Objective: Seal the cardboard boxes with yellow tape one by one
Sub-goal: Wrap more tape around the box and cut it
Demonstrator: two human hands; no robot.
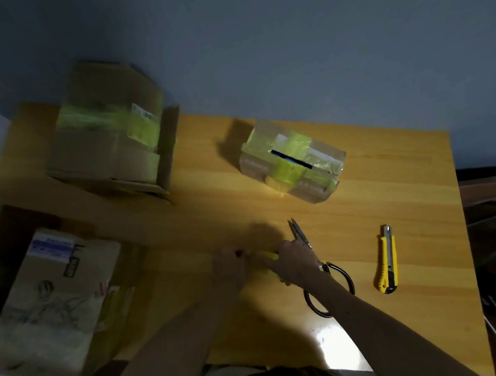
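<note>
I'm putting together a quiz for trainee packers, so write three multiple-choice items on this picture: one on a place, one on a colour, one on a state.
1. Where does the yellow-and-black utility knife lie?
A. On the wooden table, right of the long-bladed metal scissors
B. On top of a cardboard box
C. Upright in a cup

2. What colour are the scissors' handle loops?
A. Red
B. White
C. Black

3. What are the left hand and right hand doing?
A. Lying flat on the table
B. Holding a strip of yellow tape between them
C. Folding a box flap

Key: 1 A, the knife lies flat on bare wood beside the scissors; 2 C, both loops show black; 3 B, each hand grips the strip.
</note>
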